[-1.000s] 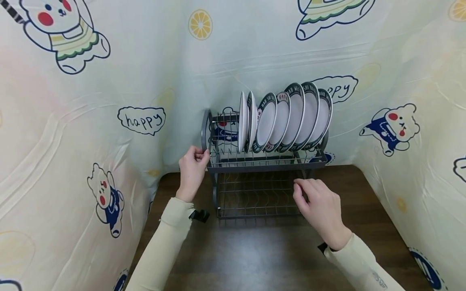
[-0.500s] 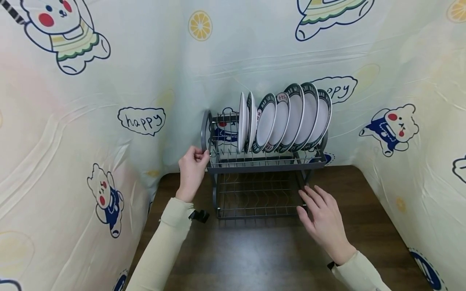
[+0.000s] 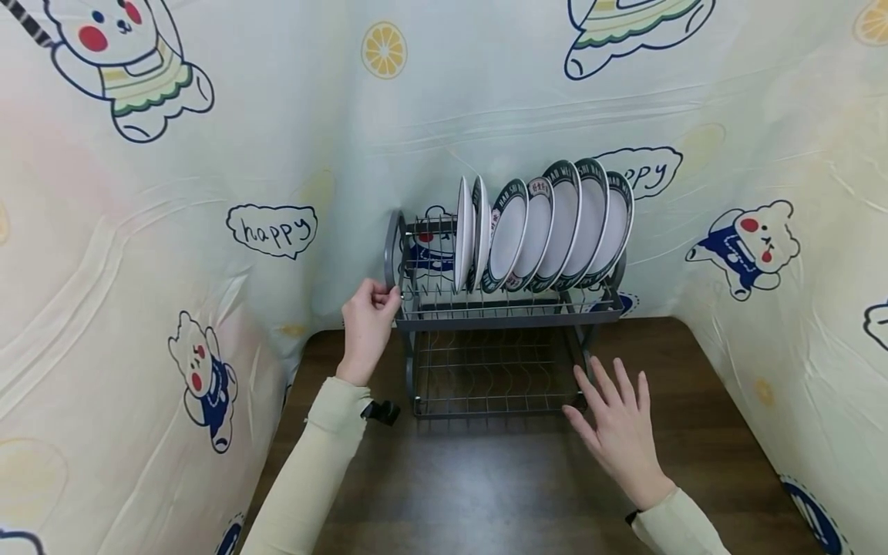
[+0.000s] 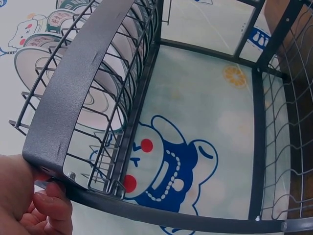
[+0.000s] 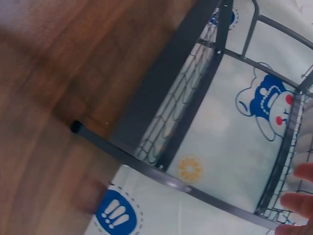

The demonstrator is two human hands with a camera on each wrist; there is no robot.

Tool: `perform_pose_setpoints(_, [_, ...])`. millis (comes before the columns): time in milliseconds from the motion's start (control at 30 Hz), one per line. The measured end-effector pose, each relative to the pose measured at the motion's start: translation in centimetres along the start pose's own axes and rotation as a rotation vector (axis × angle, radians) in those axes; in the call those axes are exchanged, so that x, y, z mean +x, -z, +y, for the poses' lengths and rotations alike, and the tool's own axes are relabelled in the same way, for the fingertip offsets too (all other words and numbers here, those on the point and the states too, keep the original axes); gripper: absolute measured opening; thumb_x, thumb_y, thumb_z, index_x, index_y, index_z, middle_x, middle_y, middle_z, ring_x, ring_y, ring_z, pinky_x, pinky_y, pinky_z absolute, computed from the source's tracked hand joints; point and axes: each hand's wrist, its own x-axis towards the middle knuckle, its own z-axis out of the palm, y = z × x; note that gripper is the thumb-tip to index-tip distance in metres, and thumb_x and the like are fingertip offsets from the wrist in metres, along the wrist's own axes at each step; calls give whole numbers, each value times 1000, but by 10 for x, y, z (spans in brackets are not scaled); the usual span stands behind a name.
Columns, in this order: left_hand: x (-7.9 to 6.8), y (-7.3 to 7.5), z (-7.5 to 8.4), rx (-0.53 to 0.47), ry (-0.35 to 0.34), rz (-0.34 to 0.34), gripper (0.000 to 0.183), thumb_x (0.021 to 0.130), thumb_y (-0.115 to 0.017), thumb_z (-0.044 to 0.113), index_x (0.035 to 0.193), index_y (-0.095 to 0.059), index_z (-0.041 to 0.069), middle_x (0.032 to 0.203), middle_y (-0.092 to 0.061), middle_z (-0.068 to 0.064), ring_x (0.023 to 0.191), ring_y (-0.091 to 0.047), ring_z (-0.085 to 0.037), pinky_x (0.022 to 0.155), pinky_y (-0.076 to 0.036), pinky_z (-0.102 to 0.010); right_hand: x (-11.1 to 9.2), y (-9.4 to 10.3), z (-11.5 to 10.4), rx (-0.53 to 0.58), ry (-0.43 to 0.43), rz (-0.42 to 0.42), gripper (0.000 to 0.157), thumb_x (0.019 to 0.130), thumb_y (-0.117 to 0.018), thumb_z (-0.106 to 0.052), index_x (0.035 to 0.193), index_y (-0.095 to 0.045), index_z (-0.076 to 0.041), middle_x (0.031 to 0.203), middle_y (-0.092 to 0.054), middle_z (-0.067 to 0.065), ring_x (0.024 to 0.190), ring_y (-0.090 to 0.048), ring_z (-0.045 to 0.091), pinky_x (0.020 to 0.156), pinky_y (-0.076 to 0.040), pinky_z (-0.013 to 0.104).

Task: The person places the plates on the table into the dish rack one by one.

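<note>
A dark grey two-tier dish rack [image 3: 513, 321] stands at the back of the table. Several white plates [image 3: 509, 235] with dark green rims lean upright in its upper tier, mostly toward the right. My left hand [image 3: 368, 327] grips the front left corner of the upper tier; in the left wrist view, fingers [image 4: 51, 208] curl under the rack's side frame [image 4: 73, 83]. Just right of the lower tier, my right hand [image 3: 620, 432] hovers with its fingers spread, holding nothing. Only some fingertips [image 5: 296, 201] of it show at the right wrist view's edge, near the rack's frame [image 5: 220, 201].
A brown wooden tabletop [image 3: 458, 493] extends in front of the rack. Pale curtain cloth [image 3: 333, 116] with cartoon bears surrounds the table at the back and both sides. The rack's lower wire tier [image 3: 486, 397] holds no plates.
My right hand has uncurled, spread its fingers and drawn back slightly right and down from the rack's lower tier. The left hand, rack and plates have stayed in place.
</note>
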Motion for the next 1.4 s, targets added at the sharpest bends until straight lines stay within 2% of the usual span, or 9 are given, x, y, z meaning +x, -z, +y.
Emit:
perform_pose_setpoints(167, [0,-1,0,-1,2,-1,16,101,-68,13,97,-63,-1,89,-71,-17,71,-66,-25,61,-49,-15,-6,-6,6,-40,-24,-24,85,101,-30,-75,148,-56,-10,154,-49,26,150,-28,51,121,-8,71])
perform_pose_setpoints(467, [0,-3,1,4,8,-2,16,101,-68,14,97,-63,-1,89,-71,-17,71,-65,-25,61,-49,-16,-17,-11,14,-81,-74,-73,89,98,-30,-80,152,-53,-14,160,-41,24,152,-23,52,118,-7,76])
perform_pose_setpoints(700, [0,-3,1,2,7,-13,15,101,-68,14,97,-63,0,89,-71,-17,71,-64,-25,61,-49,-17,-24,-15,21,-95,-107,-109,83,90,-59,-69,154,-50,-16,164,-35,23,154,-17,52,118,0,76])
perform_pose_setpoints(800, [0,-3,1,1,3,-17,15,101,-68,14,97,-63,0,89,-71,-16,70,-63,-24,60,-50,-18,-25,-17,22,-101,-115,-120,87,91,-53,-76,155,-49,-17,165,-32,23,155,-14,52,116,-1,78])
perform_pose_setpoints(900, [0,-1,0,1,-1,-24,16,102,-67,16,98,-63,1,89,-71,-15,70,-62,-24,60,-50,-19,-25,-19,23,-106,-118,-129,93,92,-41,-84,156,-48,-18,165,-32,24,156,-13,51,116,-2,78])
perform_pose_setpoints(933, [0,0,0,2,-3,-27,17,102,-67,17,99,-63,1,89,-70,-15,70,-62,-24,60,-50,-20,-25,-20,23,-105,-118,-128,93,91,-41,-84,156,-48,-17,165,-32,24,156,-13,51,116,-2,78])
perform_pose_setpoints(1200, [-6,6,-5,21,-37,-27,20,104,-64,21,107,-68,2,90,-69,-11,75,-60,-22,64,-48,-24,-25,-22,21,-96,-124,-152,89,88,-62,-71,157,-46,-18,166,-31,22,157,-11,48,119,0,75])
perform_pose_setpoints(1400, [-24,13,-12,40,-67,12,18,104,-61,15,108,-71,1,94,-70,-11,80,-64,-22,71,-50,-28,-24,-21,21,-92,-126,-148,87,86,-70,-62,157,-46,-17,166,-32,23,157,-11,47,119,-1,75])
